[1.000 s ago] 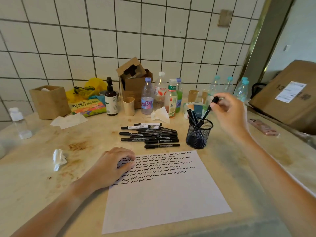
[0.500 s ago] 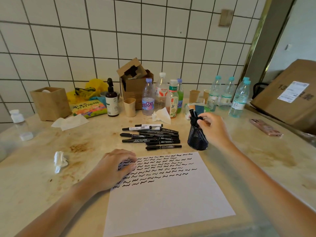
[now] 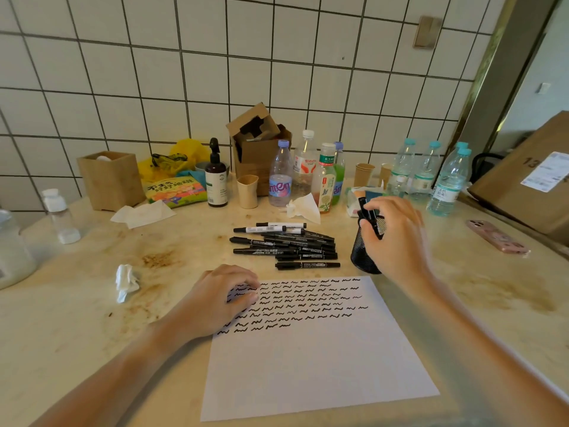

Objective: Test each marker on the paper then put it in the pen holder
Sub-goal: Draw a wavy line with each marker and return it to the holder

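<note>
From my remote feed: my left hand (image 3: 215,298) rests with loosely curled fingers, holding nothing, on the near-left top corner of the white sheet of paper (image 3: 314,359), which carries rows of black squiggles across its far half. Just beyond the paper's far edge, mid-table, lies the heap of black capped markers (image 3: 286,246), flat and roughly parallel. To their right stands the black mesh pen holder (image 3: 361,257) with a few markers upright in it, and my right hand (image 3: 392,235) is over it, fingers curled around its rim and side, touching the marker tops.
</note>
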